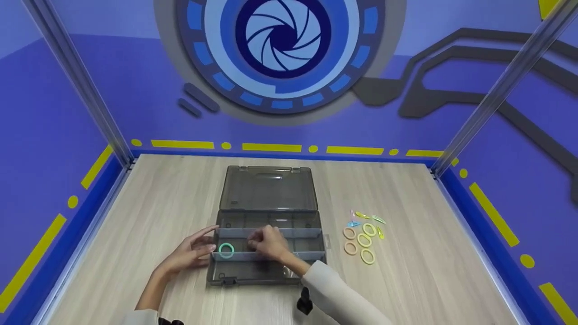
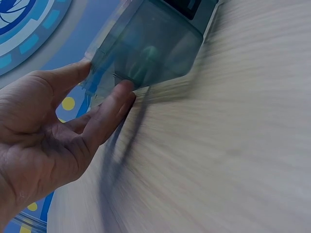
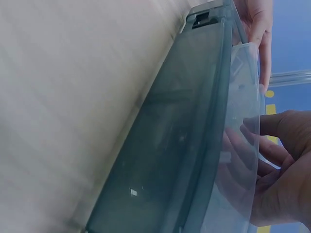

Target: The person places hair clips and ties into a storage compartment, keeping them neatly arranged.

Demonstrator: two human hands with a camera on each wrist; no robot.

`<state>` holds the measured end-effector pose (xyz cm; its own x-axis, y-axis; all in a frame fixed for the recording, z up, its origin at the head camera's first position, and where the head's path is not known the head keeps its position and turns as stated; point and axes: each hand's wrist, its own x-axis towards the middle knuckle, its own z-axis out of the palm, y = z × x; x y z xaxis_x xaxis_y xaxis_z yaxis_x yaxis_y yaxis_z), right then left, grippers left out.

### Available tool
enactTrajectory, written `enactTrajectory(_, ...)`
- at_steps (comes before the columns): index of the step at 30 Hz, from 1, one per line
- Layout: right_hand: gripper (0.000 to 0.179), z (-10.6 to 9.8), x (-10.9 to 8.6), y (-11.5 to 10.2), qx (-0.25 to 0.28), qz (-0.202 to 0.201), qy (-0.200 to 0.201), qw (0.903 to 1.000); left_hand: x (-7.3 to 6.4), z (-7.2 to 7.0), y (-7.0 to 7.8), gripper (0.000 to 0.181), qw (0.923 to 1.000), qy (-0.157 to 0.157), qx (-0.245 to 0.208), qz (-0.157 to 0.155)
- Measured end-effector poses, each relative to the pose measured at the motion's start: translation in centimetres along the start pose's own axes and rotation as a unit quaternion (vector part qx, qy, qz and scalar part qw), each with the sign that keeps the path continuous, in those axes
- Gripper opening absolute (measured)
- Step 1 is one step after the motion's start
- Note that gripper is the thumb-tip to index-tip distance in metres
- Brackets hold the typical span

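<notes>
A smoky translucent storage box [image 1: 268, 188] lies on the table with its lid folded back and two clear dividers [image 1: 303, 233] running across it. A green ring [image 1: 226, 256] is at the left end of the middle row. My left hand [image 1: 187, 255] rests its fairly straight fingers against the box's left side; the left wrist view shows this hand [image 2: 63, 131] touching the wall. My right hand [image 1: 271, 243] reaches into the middle row, fingers bent. In the right wrist view, its fingers show partly through the clear divider [image 3: 243, 97], and whether they pinch anything is unclear.
To the box's right lie several loose yellow rings [image 1: 367, 256], orange rings [image 1: 350, 254], and small clips, among them a blue clip [image 1: 353, 224] and a green clip [image 1: 379, 220]. Purple walls and metal posts [image 1: 496, 97] bound the wooden table [image 1: 406, 271].
</notes>
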<state>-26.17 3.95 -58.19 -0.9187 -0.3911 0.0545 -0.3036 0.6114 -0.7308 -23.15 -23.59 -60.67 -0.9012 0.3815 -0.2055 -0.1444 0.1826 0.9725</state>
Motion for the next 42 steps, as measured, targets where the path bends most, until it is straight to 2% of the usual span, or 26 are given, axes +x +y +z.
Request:
enactTrajectory(8, 0.011, -2.7, -1.1, 1.7, 0.025, -0.043, 0.004, 0.9987, 0.1, 0.1, -0.1, 0.064, 0.9996, 0.014, 0.023, 0.0)
enactTrajectory(14, 0.01, -4.9, -1.9, 4.1, 0.036, -0.051, 0.03, 0.9976, 0.3, -0.2, 0.0, 0.065, 0.9998, 0.003, 0.016, 0.013)
enactTrajectory(19, 0.014, -6.9, -2.2, 5.4, 0.06, -0.037, 0.034, 0.9969, 0.5, -0.6, 0.3, 0.065, 0.9998, 0.003, 0.017, 0.012)
enactTrajectory(24, 0.017, -8.7, -3.0, 6.4, 0.103, -0.021, 0.024, 0.9942, 0.4, -0.4, 0.2, 0.065, 1.0, 0.007, 0.0, -0.005)
enactTrajectory(32, 0.024, -12.0, -5.3, 7.2, 0.17, 0.036, 0.023, 0.9846, 0.4, 0.1, -0.5, 0.064, 0.9995, 0.013, -0.016, -0.022)
enactTrajectory(42, 0.027, -14.9, -8.1, 8.9, 0.179, 0.059, 0.03, 0.9816, 0.4, 0.2, -0.1, 0.067, 0.9994, 0.018, -0.015, -0.026)
